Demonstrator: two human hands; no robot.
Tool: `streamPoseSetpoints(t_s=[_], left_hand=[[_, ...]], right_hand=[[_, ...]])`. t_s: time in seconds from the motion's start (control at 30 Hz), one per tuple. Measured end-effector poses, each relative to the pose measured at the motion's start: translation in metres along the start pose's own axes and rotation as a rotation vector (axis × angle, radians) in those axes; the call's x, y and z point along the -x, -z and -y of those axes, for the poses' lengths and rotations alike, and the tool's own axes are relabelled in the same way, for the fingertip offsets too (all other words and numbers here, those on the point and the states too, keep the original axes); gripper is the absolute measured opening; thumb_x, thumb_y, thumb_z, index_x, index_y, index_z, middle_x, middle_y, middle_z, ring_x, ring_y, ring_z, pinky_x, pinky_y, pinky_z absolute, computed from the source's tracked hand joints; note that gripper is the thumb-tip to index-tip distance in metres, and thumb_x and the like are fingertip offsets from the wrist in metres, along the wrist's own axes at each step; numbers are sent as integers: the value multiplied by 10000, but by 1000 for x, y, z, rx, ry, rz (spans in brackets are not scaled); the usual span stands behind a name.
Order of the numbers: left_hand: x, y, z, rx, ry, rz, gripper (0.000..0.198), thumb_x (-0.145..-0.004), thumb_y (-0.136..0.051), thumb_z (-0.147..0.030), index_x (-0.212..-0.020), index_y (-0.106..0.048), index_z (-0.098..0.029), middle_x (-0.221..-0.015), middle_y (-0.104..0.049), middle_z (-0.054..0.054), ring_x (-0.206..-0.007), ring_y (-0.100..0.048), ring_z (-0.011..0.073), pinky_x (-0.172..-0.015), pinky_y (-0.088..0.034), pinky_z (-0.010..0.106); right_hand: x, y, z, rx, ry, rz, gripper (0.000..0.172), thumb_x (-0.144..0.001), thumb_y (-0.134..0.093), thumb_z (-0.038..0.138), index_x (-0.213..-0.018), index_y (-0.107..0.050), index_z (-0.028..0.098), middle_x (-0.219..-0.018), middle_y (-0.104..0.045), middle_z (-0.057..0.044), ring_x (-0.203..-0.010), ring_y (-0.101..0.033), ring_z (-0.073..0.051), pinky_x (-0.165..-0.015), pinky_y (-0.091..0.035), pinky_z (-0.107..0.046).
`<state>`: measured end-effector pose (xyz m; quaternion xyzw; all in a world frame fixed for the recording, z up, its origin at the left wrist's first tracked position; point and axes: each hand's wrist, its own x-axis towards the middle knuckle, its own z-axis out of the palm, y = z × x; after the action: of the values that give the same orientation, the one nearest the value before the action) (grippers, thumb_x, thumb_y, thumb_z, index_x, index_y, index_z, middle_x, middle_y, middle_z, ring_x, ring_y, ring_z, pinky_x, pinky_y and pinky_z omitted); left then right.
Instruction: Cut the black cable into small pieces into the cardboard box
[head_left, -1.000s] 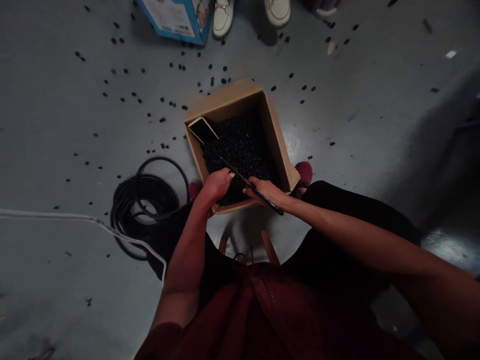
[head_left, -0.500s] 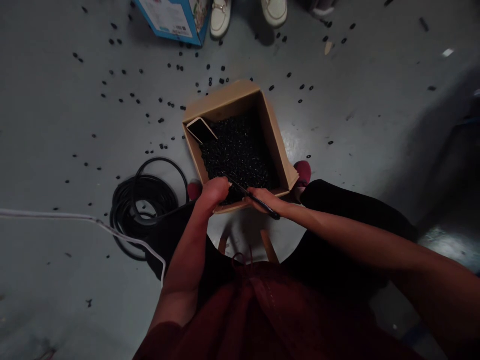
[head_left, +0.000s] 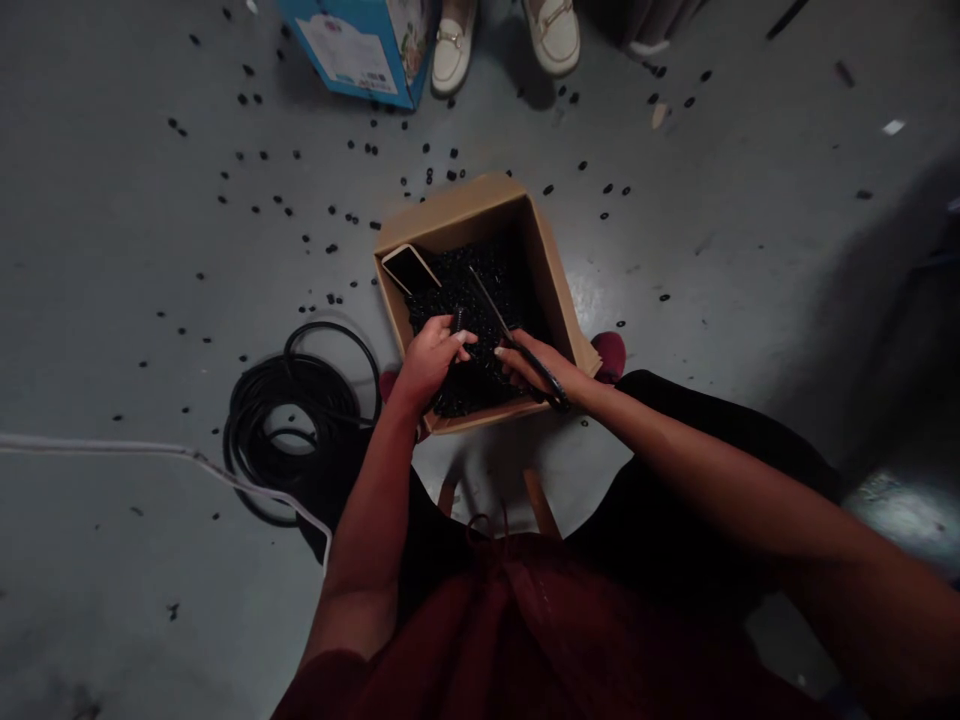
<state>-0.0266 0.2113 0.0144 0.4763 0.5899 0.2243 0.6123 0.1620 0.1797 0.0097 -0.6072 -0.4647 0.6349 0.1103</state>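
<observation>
Scissors (head_left: pixel 491 303) poised over heap of black pieces (head_left: pixel 469 290)

Your right hand (head_left: pixel 536 368) was clenched around the handles, blades angled up across the cardboard box (head_left: pixel 450 212). Your left hand (head_left: pixel 429 362) grasped a small black piece (head_left: pixel 458 320) between its fingertips, near the blade tips, with the heap directly below both hands. Pinching the piece firmly and keeping your left fingers behind the cutting edge looked the safest way to work. A smartphone (head_left: pixel 409 268) lay against the box's left wall, just beside the heap. Loose black pieces (head_left: pixel 330 248) dotted the grey floor (head_left: pixel 150 300) around the box, and a coiled black cable (head_left: pixel 289 420) sat to your left.
</observation>
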Motion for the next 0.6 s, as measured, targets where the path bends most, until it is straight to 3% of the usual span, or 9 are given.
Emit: streamPoseSetpoints(t_s=[0.1, 0.27, 0.6], left_hand=[[-1, 0, -1, 65, 19, -19, 315, -858, -573, -299, -1125, -593, -134, -972, -714, 75, -714, -615, 99, -683, -467, 224], [-4, 2, -1, -56, -36, -119, 380, -865, -560, -308, -1195, -604, -124, -815, -697, 32, -641, -583, 95, -644, -459, 219], [-2, 3, -10, -361, -16, -86, 407, -871, -534, -281, -1238, -640, -141, -891, -742, 42, -671, -617, 118, -705, -502, 241]], right_hand=[[1, 3, 2, 17, 63, 3, 201, -947, -483, 356, -1048, -496, 183, -838, -605, -23, -654, -574, -119, -584, -467, -213], [5, 3, 1, 147, 131, 16, 343, -906, -536, 418, -1141, -511, 169, -890, -621, -39, -775, -585, -171, -689, -453, -278], [13, 7, 10, 251, 133, 82, 434, -871, -581, 462, -1188, -501, 175, -969, -651, -75, -864, -618, -219, -746, -448, -311]])
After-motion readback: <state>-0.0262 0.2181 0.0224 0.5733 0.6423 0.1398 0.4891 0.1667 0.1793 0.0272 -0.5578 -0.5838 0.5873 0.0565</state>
